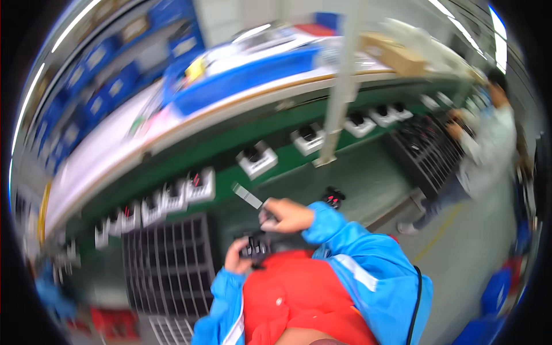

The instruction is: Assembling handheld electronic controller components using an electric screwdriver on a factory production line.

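My left hand (234, 257) is closed around a small black device (256, 247), close to the front of my red top. The picture is smeared, so its exact kind does not show. In my right hand (289, 216) a flat, pale grey strip (247, 195) is pinched, its free end pointing up and left over the green bench (282, 187). The right hand is just above and right of the black device, apart from it. Another black device with red parts (333, 198) lies on the bench beyond my right sleeve.
White boxes (256, 161) with black items stand in a row along the bench. A black divided tray (168, 264) sits at left, another (428, 152) at right near a person (489, 138). A post (339, 92) rises from the bench. Behind, a shelf holds a long blue bin (241, 80).
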{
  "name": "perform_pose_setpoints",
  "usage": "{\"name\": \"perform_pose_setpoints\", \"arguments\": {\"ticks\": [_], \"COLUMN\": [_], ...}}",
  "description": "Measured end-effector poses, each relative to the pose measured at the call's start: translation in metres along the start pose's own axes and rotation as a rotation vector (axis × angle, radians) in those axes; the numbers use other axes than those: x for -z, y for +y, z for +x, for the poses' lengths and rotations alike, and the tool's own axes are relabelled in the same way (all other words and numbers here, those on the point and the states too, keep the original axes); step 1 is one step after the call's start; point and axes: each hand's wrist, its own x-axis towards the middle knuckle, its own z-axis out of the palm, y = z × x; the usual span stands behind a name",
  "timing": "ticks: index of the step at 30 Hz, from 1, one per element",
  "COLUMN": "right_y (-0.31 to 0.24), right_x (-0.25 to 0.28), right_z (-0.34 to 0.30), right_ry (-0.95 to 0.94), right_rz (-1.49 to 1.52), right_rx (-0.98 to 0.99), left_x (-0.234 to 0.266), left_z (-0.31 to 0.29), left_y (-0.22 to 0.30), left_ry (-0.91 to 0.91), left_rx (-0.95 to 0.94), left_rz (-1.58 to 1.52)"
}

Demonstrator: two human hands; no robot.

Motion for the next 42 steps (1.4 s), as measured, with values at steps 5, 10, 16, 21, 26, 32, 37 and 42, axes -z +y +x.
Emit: {"name": "perform_pose_setpoints", "arguments": {"ticks": [5,10,16,21,26,32,37,42], "right_y": [-0.028,-0.018,-0.013,-0.008,-0.006,0.04,0.102,0.145], "right_x": [0.029,0.001,-0.011,-0.011,-0.01,-0.021,-0.034,-0.047], "right_z": [-0.008,0.002,0.011,0.014,0.016,0.011,-0.007,-0.03], "right_ry": [-0.411,-0.749,-0.871,-0.889,-0.897,-0.587,-0.27,-0.242], "right_rz": [0.097,0.185,0.224,0.247,0.292,0.11,-0.199,-0.479], "right_rx": [0.001,-0.019,-0.108,-0.17,-0.2,-0.132,-0.308,-0.448], "left_x": [0.028,0.004,-0.003,0.012,0.033,0.048,0.091,0.13], "left_z": [-0.009,-0.029,-0.039,-0.037,-0.032,-0.031,-0.035,-0.033], "left_y": [0.022,0.019,0.011,0.004,-0.001,0.006,0.026,0.058], "left_ry": [0.217,0.39,0.5,0.519,0.528,0.724,0.846,0.988], "left_rx": [-0.487,-0.72,-0.78,-0.777,-0.762,-0.753,-0.951,-0.993], "left_rz": [-0.025,0.021,0.091,0.097,0.091,-0.234,-0.267,-0.155]}}
